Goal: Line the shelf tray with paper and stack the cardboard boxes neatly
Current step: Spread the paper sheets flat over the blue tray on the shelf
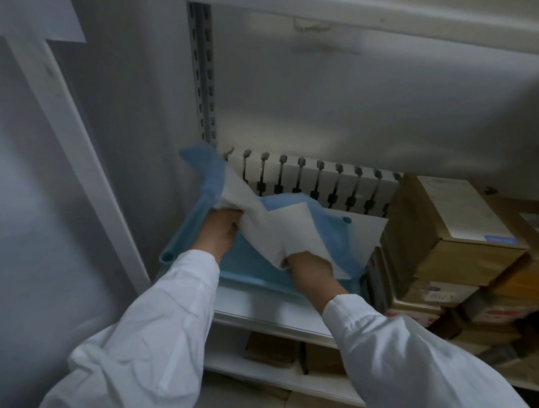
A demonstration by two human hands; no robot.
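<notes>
While the shelf (pixel 271 311) carries stacked cardboard boxes (pixel 448 246) at its right, the blue tray (pixel 181 233) lies just left of them, with blue-white paper (pixel 273 226) bunched over it. Left hand (pixel 221 229) grips the paper's left end; right hand (pixel 311 268) probably grips its lower fold, fingers mostly hidden.

Both arms are stretched forward from the near edge toward the far middle, each covered to the wrist by a white sleeve (pixel 146 338). The left hand (pixel 220 230) is placed farther and to the left, its fingers curled round a bunched edge of the paper (pixel 270 226). The right hand (pixel 310 267) is placed nearer and to the right, back turned up, fingers closed on the paper's lower fold. The hands are seen near each other, not touching.
</notes>
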